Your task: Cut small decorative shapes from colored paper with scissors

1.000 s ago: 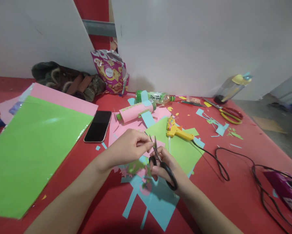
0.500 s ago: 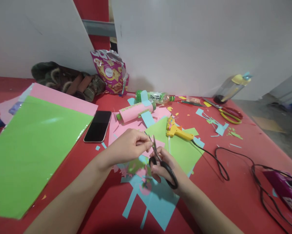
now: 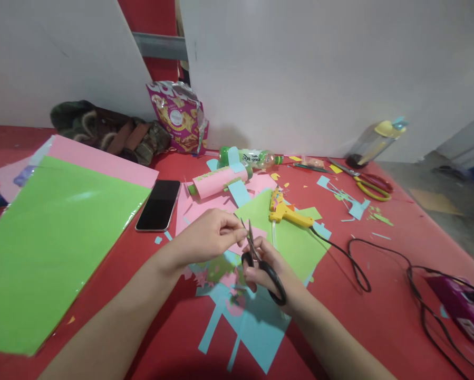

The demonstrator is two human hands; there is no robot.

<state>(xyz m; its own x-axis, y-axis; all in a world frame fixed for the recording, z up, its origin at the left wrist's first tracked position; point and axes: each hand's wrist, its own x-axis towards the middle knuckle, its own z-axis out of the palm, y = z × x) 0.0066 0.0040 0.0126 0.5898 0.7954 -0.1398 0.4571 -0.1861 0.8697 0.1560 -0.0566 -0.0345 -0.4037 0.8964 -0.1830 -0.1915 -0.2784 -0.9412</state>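
Observation:
Black-handled scissors (image 3: 274,279) sit in my right hand (image 3: 274,258), fingers through the loops and blades parted, pointing away from me. At the blades, my left hand (image 3: 216,235) pinches a small piece of paper, mostly hidden by the fingertips; its colour looks greenish. Under both hands lie paper scraps and a cut blue sheet (image 3: 260,338). Just beyond them, a yellow glue gun (image 3: 290,214) rests on a light green sheet (image 3: 303,248). A bottle wrapped in pink paper (image 3: 219,183) lies farther back.
To the left are a phone (image 3: 158,206) and a large green sheet (image 3: 58,248). A snack bag (image 3: 177,119), a green bottle (image 3: 252,157), larger scissors (image 3: 373,188) and a yellow-topped clear container (image 3: 375,142) line the back. A black cord (image 3: 355,264) crosses the right side.
Both hands stay in nearly the same place. The scissor blades shift only slightly by my left fingertips; the other things have not moved.

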